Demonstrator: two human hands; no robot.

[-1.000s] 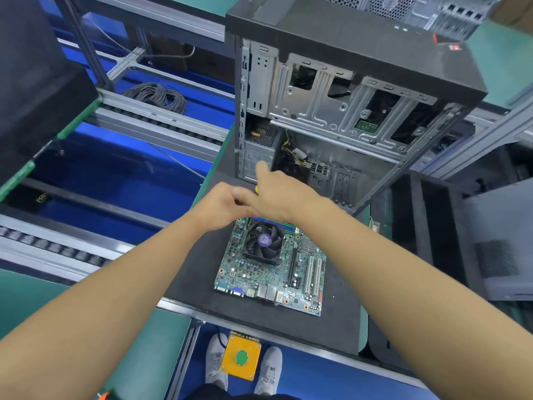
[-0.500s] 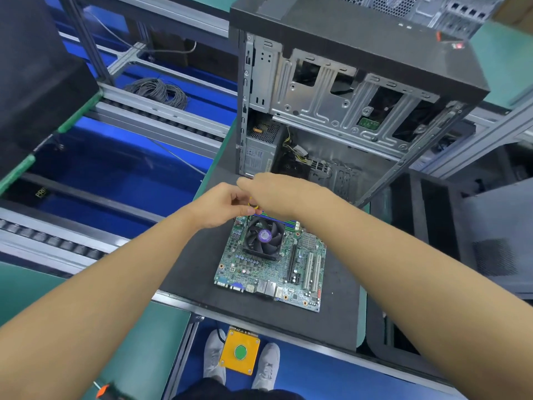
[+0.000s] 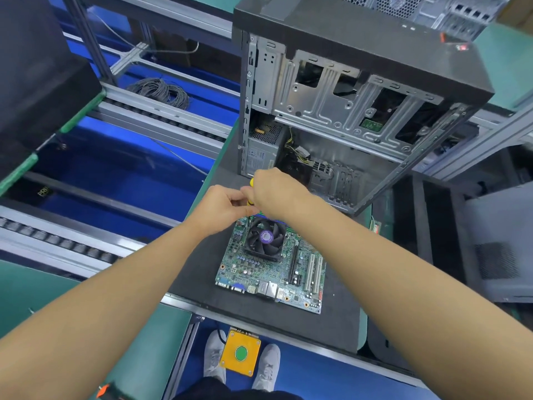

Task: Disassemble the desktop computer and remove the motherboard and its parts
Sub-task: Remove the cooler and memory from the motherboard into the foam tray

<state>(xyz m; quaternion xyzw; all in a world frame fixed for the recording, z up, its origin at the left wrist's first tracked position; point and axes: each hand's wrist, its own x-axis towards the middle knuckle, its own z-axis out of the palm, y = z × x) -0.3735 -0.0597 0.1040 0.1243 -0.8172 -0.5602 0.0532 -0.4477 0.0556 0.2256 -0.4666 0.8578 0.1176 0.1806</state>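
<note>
The green motherboard [image 3: 268, 272] lies flat on the black mat [image 3: 331, 321], its black CPU fan [image 3: 264, 239] at the far end. The opened computer case [image 3: 346, 90] stands upright just behind it, with the power supply [image 3: 261, 151] and loose cables inside. My right hand [image 3: 278, 193] grips a yellow-handled tool [image 3: 251, 182] above the board's far edge. My left hand [image 3: 220, 210] meets it there, its fingers pinching the tool lower down. The tool's tip is hidden by both hands.
A conveyor with rollers [image 3: 57, 243] and blue bins [image 3: 115, 168] runs along the left, with a coil of grey cable [image 3: 161, 90]. A yellow pedal with a green button [image 3: 240, 353] sits on the floor between my shoes. Black trays [image 3: 432, 226] stand to the right.
Both hands stay together over the board's far edge. The right hand dipped slightly and then came back up. The yellow handle now shows above the right fist.
</note>
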